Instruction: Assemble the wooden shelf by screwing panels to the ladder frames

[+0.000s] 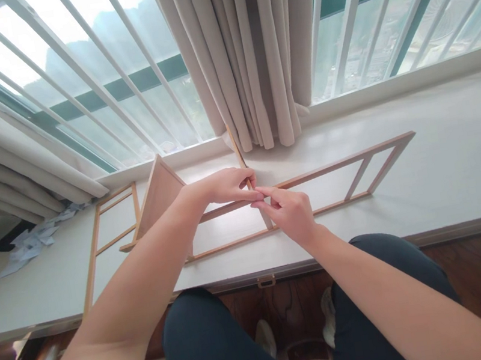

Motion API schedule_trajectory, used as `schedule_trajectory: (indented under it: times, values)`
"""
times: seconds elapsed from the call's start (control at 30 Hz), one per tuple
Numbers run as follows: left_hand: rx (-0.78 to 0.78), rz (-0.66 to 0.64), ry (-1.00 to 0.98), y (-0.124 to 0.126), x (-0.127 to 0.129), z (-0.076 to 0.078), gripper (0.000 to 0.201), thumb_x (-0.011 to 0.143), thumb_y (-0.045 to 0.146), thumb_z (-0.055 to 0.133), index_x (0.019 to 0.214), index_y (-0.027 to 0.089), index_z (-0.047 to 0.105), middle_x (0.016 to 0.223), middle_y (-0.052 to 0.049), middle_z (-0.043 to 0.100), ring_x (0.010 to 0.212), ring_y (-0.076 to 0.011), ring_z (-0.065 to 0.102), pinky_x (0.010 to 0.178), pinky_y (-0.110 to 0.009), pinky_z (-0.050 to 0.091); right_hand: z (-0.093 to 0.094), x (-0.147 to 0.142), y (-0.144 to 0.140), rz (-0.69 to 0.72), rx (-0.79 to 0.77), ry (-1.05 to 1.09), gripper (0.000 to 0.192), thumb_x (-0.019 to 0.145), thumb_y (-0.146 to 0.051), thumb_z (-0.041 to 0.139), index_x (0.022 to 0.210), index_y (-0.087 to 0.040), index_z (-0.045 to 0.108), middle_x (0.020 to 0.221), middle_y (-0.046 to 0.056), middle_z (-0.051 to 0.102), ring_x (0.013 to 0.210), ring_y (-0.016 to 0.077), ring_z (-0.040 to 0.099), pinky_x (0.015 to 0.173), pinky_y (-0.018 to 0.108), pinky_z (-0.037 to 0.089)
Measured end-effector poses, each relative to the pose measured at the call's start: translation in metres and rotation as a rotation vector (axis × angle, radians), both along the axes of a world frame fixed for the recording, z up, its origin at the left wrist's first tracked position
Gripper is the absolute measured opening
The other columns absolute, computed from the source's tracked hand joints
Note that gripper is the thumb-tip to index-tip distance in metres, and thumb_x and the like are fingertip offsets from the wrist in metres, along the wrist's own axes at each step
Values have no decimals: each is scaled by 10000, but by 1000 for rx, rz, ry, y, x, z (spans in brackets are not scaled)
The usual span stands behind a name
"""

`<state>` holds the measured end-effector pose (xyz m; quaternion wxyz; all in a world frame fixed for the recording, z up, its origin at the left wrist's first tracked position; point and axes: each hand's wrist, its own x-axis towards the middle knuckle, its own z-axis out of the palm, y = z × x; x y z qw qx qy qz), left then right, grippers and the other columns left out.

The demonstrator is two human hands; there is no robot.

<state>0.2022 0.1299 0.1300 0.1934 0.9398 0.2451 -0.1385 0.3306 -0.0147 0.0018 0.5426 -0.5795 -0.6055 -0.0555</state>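
A long ladder-like wooden frame (357, 169) lies flat on the white window ledge (449, 171). A thin wooden stick (236, 147) stands across it, rising toward the curtain. My left hand (230, 185) pinches this stick where it meets the frame's upper rail. My right hand (289, 213) has its fingertips on the same joint, touching the left fingers. A flat wooden panel (158, 196) leans tilted just left of my left wrist.
A second wooden frame (108, 237) lies on the ledge at left, with crumpled white paper (33, 242) beyond it. Beige curtains (247, 51) hang before a barred window. My dark-trousered knees and a wooden floor are below the ledge's front edge.
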Motion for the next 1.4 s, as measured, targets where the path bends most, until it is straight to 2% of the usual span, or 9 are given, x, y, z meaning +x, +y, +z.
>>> schedule_trajectory:
  times: [0.23,0.63,0.83,0.9,1.0,1.1,1.17,1.3,1.4]
  values:
    - [33,15,-39,-1,-1,-10,508,834,703,597,987,219,624,844,-17,653,714,-151,540,645,-270,320,1,-1,-1,-6,93,-18,344,986,-476,684,1112,-179,802,667,2,689,555,91,584,596,224,411]
    - [50,35,-80,-6,1,-14,462,808,649,628,963,214,611,835,-9,637,717,-140,538,654,-261,340,-5,2,-1,26,61,20,396,982,-505,676,1159,-169,787,651,2,649,554,101,543,611,234,434]
    - [33,52,-89,-4,0,-17,500,798,682,628,983,218,610,852,-12,637,730,-145,540,660,-260,352,5,6,-13,71,41,29,394,1002,-495,636,1182,-166,757,595,-23,555,535,108,509,596,235,426]
    - [27,55,-87,-4,0,-18,526,795,704,622,995,218,608,874,-16,645,750,-151,550,671,-260,360,10,7,-22,108,16,49,327,1044,-394,545,1209,-173,720,622,-28,551,543,109,515,603,234,428]
    - [14,58,-87,-3,0,-18,545,793,715,621,1001,212,598,891,-19,646,764,-153,556,681,-260,362,15,9,-36,148,-106,115,351,1045,-269,400,1321,-169,593,714,-26,592,542,111,519,609,245,426]
    - [12,55,-97,-3,0,-17,543,787,712,631,990,211,590,874,-16,631,752,-149,544,674,-262,355,17,14,-44,165,-218,186,395,1014,-257,377,1387,-153,455,764,-29,609,554,126,540,624,262,429]
    - [9,56,-101,-2,0,-17,542,779,710,640,986,212,589,879,-15,630,751,-147,540,671,-263,353,18,18,-47,186,-260,213,364,1006,-271,372,1345,-154,439,753,-32,601,580,140,562,644,272,435]
    - [19,56,-97,0,0,-19,533,781,713,636,968,216,584,844,-8,613,744,-149,531,671,-264,352,24,26,-51,217,-291,228,238,1027,-322,373,1154,-174,510,733,-23,600,565,134,539,617,272,415]
    - [24,48,-104,1,0,-19,536,783,720,634,950,214,580,822,-6,601,733,-149,526,668,-264,347,28,31,-54,233,-288,216,249,1056,-338,380,1044,-184,576,739,-6,631,576,125,537,612,263,417]
